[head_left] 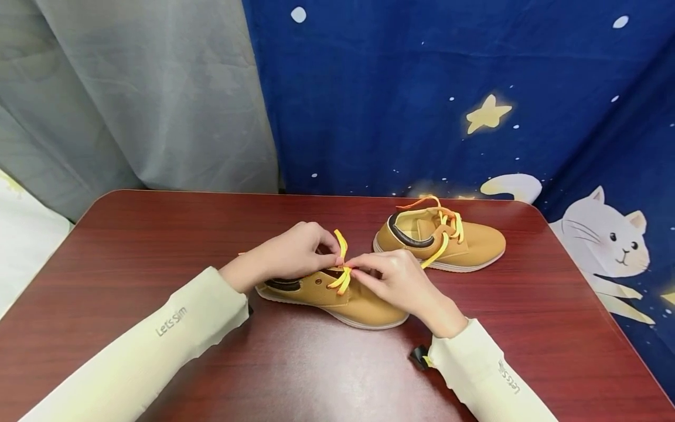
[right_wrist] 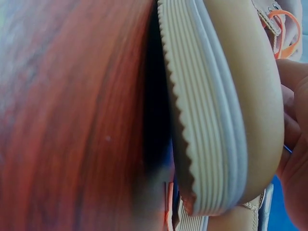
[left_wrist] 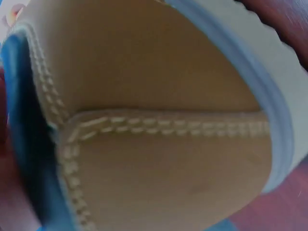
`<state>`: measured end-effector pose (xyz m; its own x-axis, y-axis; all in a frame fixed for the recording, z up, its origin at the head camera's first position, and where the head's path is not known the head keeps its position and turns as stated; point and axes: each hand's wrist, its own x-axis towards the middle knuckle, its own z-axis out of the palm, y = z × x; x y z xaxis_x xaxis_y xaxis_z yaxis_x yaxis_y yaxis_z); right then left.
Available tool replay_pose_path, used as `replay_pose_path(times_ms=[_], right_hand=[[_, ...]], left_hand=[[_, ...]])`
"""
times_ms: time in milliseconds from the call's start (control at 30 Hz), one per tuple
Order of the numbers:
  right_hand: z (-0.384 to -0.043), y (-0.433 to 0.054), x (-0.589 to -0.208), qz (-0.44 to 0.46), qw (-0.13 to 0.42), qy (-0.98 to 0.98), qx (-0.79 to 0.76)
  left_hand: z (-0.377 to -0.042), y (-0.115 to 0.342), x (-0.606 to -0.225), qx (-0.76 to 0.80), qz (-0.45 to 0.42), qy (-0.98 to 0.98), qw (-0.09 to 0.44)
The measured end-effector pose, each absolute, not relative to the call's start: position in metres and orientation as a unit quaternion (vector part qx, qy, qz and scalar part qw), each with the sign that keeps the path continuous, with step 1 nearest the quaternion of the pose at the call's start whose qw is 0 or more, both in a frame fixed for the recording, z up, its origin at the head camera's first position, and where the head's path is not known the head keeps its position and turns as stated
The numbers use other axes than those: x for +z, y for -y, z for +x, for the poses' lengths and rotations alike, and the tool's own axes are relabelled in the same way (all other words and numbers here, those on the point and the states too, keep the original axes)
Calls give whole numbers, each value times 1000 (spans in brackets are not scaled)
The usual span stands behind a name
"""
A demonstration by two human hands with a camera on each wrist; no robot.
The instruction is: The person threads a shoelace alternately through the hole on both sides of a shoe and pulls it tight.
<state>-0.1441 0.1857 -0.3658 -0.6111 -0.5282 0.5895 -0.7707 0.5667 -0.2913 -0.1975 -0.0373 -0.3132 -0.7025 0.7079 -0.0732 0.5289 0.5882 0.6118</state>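
A tan lace-up shoe [head_left: 369, 305] sits on the table with its toe to the right. My left hand [head_left: 300, 252] is above its opening and pinches the yellow shoelace [head_left: 341, 241], part of which stands up by the fingertips. From the other side my right hand [head_left: 398, 278] pinches the lace close to the eyelets, with short loops hanging below the fingers. The left wrist view is filled by the shoe's stitched heel side [left_wrist: 168, 163]. In the right wrist view the ribbed sole [right_wrist: 207, 125] and toe are close, beside my right hand's fingers [right_wrist: 293, 77].
Behind my right hand stands a matching tan shoe [head_left: 477, 243], its yellow-orange lace [head_left: 436, 252] loose. Both shoes are on a dark red wooden table [head_left: 174, 234]. Grey [head_left: 158, 88] and blue star-print curtains [head_left: 369, 105] hang along the table's far edge.
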Motion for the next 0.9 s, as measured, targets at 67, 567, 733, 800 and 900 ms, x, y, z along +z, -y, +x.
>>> replay_pose_path(times_ms=[67, 567, 733, 800, 900], right_hand=[[-144, -185, -365, 376, 227, 858, 267], [-142, -184, -365, 334, 230, 874, 266], [-142, -183, -365, 322, 231, 879, 265], [-141, -183, -365, 318, 229, 881, 266], [-141, -183, -364, 314, 223, 883, 267]], left_hand=[[-192, 37, -311, 264, 366, -883, 131], [-189, 31, -293, 161, 438, -877, 114], [-189, 32, -292, 86, 481, -870, 66], [-188, 34, -295, 58, 496, -866, 39], [-188, 37, -298, 40, 515, -856, 17]])
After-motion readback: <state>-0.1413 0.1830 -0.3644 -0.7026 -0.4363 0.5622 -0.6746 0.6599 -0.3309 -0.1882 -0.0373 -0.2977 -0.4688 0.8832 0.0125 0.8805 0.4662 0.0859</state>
